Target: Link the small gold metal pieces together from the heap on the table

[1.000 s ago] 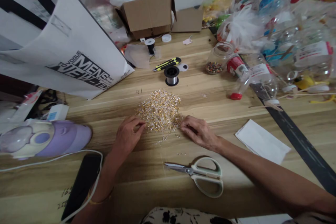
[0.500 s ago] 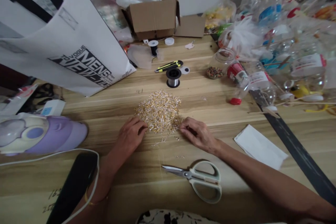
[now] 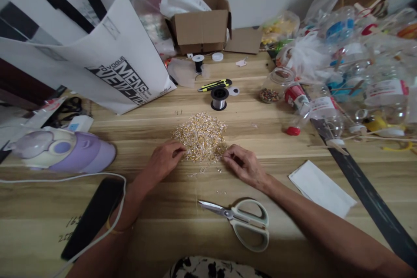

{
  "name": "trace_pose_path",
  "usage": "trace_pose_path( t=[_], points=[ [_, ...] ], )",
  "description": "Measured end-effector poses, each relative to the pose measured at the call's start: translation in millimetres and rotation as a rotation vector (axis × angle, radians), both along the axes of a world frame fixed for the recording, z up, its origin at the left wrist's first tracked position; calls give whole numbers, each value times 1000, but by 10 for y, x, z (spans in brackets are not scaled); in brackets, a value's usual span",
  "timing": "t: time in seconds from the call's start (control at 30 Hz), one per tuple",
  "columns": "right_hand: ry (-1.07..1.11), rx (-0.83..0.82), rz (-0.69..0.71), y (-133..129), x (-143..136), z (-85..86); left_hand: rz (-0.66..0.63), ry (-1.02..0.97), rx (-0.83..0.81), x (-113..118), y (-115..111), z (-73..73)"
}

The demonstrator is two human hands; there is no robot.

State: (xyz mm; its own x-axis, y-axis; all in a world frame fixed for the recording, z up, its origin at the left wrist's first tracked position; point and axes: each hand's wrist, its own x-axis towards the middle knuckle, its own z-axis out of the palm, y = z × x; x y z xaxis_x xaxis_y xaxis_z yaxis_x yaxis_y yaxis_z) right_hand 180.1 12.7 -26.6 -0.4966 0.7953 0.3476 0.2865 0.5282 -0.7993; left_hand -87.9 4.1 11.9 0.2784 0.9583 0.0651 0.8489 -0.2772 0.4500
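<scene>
A heap of small gold and silver metal pieces (image 3: 200,137) lies at the middle of the wooden table. At its left edge rests my left hand (image 3: 167,160), fingers curled and pinched together; anything between them is too small to name. Against the right edge of the heap, my right hand (image 3: 244,166) has thumb and fingers closed, and what they hold cannot be made out. A few loose bits (image 3: 202,170) lie just below the heap. Scissors (image 3: 233,215) with pale handles lie nearer to me, blades slightly apart, touched by neither hand.
Behind the heap are a wire spool (image 3: 219,99) and a yellow cutter (image 3: 215,85). A phone (image 3: 94,217), a cable and a purple device (image 3: 81,152) lie left. Plastic bottles (image 3: 325,108), a jar of beads (image 3: 269,94) and folded paper (image 3: 321,186) are right.
The head view has shifted a little, so the table items appear displaced. Both hands stay at the heap's edges with fingers curled.
</scene>
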Motion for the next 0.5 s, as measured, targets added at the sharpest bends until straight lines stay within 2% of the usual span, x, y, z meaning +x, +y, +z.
trace_pose_path(
  t=[0.23,0.37,0.5],
  points=[
    [1,-2,-3,-1,-8,1,-62,110,-27,101,-28,42],
    [6,-12,-7,1,-15,-16,-124,80,-50,79,-22,67],
    [6,-22,-8,2,-19,-18,-126,19,-55,38,-14,53]
  ],
)
